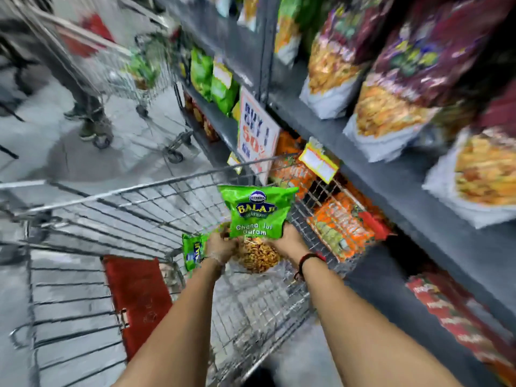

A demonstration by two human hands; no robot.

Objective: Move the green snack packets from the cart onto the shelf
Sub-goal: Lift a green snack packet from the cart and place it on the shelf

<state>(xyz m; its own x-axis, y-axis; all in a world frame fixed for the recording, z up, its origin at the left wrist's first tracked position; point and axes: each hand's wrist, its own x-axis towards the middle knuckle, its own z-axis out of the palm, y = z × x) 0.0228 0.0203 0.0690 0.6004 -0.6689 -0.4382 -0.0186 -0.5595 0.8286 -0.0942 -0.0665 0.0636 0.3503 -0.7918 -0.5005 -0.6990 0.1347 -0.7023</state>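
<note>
A green snack packet (257, 212) stands upright above the wire cart (134, 202), its clear lower part showing yellow-brown snacks. My left hand (220, 247) and my right hand (289, 240) both grip its lower half from either side. A second green packet (193, 254) lies in the cart just left of my left hand. The grey shelf (391, 169) runs along the right side. More green packets (216, 79) stand on a shelf further back.
Large snack bags (391, 88) fill the shelf at upper right, orange packets (340, 224) the lower shelf beside the cart. A sale sign (257, 132) hangs on the shelf. A second cart (120, 71) and a person's legs (86, 113) stand in the aisle ahead.
</note>
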